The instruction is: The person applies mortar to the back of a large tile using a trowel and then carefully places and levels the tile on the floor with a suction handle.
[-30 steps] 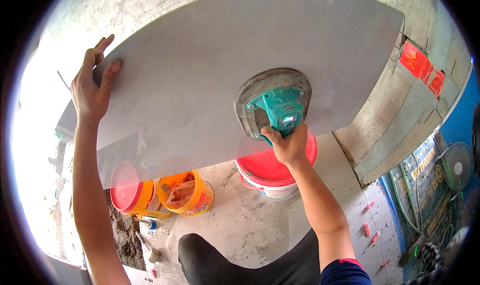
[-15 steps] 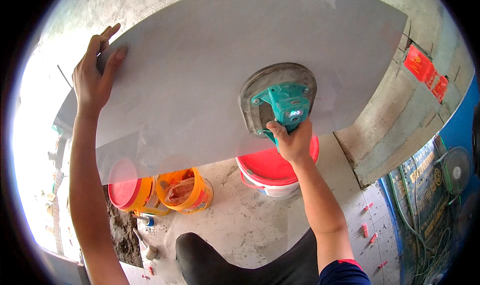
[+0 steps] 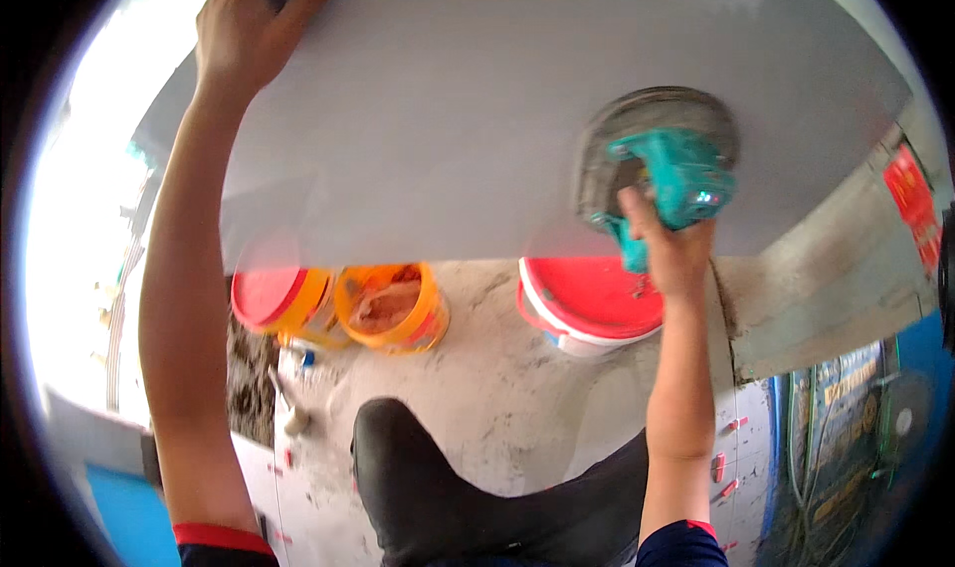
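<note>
A large grey wall tile (image 3: 448, 119) fills the upper picture, tilted up over the floor. My left hand (image 3: 244, 35) grips its upper left edge, thumb on the face and fingers mostly hidden behind the edge. Against the tile's right part lies the round grey suction pad of a teal tile vibrator (image 3: 686, 174), which has small lit indicators. My right hand (image 3: 681, 259) is closed around the vibrator's handle. The tool is a little blurred by motion.
Below the tile stand a white bucket with a red lid (image 3: 597, 298), an open orange bucket (image 3: 393, 308) with brownish contents, and a red-lidded yellow bucket (image 3: 274, 298). A mallet (image 3: 290, 413) lies on the left. Red tile spacers (image 3: 718, 468) and a fan (image 3: 900, 423) are on the right.
The view has shifted; the buckets sit higher in the picture. Both hands, the tile and the vibrator appear farther right. Each hand keeps its hold, and the pad stays against the tile.
</note>
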Action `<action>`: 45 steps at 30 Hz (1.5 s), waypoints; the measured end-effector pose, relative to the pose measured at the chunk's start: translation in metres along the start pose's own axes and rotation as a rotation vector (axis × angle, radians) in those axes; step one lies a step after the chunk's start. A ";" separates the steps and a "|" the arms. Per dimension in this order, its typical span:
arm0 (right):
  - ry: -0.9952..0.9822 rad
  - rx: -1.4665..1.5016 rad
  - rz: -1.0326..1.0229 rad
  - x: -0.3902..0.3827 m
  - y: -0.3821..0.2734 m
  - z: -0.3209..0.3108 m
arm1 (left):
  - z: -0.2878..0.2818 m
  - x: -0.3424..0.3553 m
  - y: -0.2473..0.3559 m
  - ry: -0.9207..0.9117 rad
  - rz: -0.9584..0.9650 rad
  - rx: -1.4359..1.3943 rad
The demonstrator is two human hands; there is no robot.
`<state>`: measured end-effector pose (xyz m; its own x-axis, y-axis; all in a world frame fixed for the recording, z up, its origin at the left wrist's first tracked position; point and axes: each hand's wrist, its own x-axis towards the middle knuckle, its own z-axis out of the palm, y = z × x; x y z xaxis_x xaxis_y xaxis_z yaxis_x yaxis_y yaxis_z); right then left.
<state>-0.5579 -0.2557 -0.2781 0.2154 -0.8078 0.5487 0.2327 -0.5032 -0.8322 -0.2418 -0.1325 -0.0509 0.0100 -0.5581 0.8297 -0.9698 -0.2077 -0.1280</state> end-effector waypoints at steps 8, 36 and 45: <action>-0.042 0.003 0.052 0.003 -0.008 0.006 | -0.017 0.002 0.019 0.113 0.100 -0.051; -0.085 0.002 0.042 -0.004 0.005 -0.005 | -0.026 -0.004 0.032 -0.064 0.099 -0.001; -0.143 0.012 0.259 -0.005 0.001 -0.007 | -0.047 -0.008 0.040 -0.002 0.227 0.152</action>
<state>-0.5654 -0.2538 -0.2824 0.4003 -0.8571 0.3242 0.1635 -0.2813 -0.9456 -0.2919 -0.0984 -0.0372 -0.2030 -0.6061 0.7690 -0.8994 -0.1951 -0.3912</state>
